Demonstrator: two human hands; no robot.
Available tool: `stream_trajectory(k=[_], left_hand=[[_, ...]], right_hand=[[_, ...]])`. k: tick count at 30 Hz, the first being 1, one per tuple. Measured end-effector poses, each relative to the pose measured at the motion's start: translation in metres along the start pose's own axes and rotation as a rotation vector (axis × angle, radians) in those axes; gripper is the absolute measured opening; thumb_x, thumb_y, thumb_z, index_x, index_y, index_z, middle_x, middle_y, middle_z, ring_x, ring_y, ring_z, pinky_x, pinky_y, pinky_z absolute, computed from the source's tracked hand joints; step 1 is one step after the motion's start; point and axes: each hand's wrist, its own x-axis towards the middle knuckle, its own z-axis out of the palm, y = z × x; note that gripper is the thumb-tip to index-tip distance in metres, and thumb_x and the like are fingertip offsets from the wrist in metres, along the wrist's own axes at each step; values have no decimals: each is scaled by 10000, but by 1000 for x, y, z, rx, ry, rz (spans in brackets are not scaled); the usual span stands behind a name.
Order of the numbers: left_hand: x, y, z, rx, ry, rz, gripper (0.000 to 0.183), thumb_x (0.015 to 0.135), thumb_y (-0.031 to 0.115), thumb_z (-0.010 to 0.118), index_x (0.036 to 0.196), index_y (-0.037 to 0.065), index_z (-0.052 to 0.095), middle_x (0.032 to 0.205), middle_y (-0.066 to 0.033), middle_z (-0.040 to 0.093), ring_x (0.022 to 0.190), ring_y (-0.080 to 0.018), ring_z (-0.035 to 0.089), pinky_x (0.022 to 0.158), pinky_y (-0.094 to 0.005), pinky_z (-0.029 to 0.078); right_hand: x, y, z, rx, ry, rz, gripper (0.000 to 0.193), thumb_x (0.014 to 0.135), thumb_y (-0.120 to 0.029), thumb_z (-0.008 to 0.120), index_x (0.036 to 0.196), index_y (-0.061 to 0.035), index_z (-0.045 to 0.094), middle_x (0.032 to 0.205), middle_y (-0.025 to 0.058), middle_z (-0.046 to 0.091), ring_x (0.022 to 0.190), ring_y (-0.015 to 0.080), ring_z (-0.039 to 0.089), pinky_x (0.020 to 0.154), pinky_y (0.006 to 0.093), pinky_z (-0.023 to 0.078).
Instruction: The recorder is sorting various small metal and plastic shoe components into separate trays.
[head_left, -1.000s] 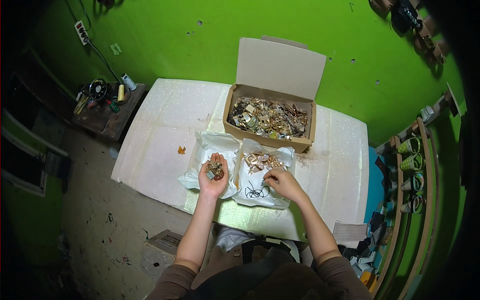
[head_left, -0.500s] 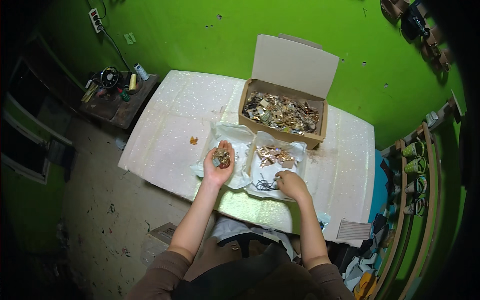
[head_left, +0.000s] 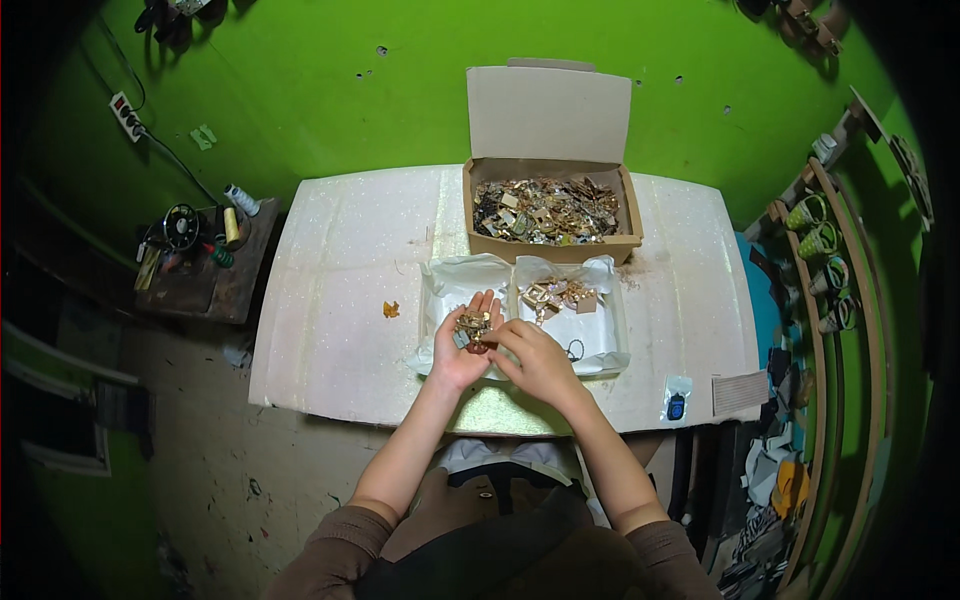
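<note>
On my upturned left hand rests a small heap of metal ornaments, gold and silvery with some reddish-brown ones. My right hand reaches over from the right, its fingertips pinched together at the edge of the heap; what they grip is too small to make out. Beneath the left hand lies a paper-lined tray. Beside it, under the right hand, a second lined tray contains gold-coloured ornaments at its far side. A thin dark chain shows partly behind my right hand.
Behind the trays stands an open cardboard box full of mixed metal ornaments. An amber-coloured piece lies left on the table. A small bagged dark item and a printed sheet lie at right.
My right hand has come from the right tray to the heap on my left palm. Less of the dark chain shows in that tray. The view has shifted and levelled.
</note>
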Motion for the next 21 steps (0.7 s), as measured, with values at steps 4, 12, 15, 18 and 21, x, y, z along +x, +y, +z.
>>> stream_trajectory(k=[4,12,15,18,21], left_hand=[[-5,10,-4,60,-11,-29,371,868,192,364,1209,47,390,1269,-97,415,1181,-230,383,989,-371,299],[-10,36,-4,20,27,-55,386,863,174,364,1227,47,366,1269,-107,414,1173,-237,393,992,-369,298],[-9,40,-4,-39,4,-57,374,864,172,362,1214,42,377,1255,-110,425,1162,-235,404,981,-362,317],[-8,45,-6,-63,-25,-45,345,860,174,372,1173,36,417,1194,-110,475,1139,-231,424,957,-352,348],[-11,50,-9,-79,7,-27,299,856,162,372,1117,62,476,1190,-91,487,1142,-220,422,993,-399,300]], right_hand=[[4,-11,17,-85,-9,32,153,716,-171,604,856,-110,597,831,66,542,794,242,553,688,344,445],[22,-20,39,-140,57,-17,121,717,-162,619,819,-97,621,772,62,554,741,242,556,650,331,450],[31,-20,41,-44,67,37,115,735,-164,599,827,-99,623,783,76,572,733,260,564,646,339,453],[37,-23,44,150,68,150,122,755,-161,585,845,-87,623,791,96,589,709,256,574,642,334,456],[37,-15,56,499,64,320,148,779,-140,587,876,-32,615,777,97,603,668,172,565,637,286,449]])
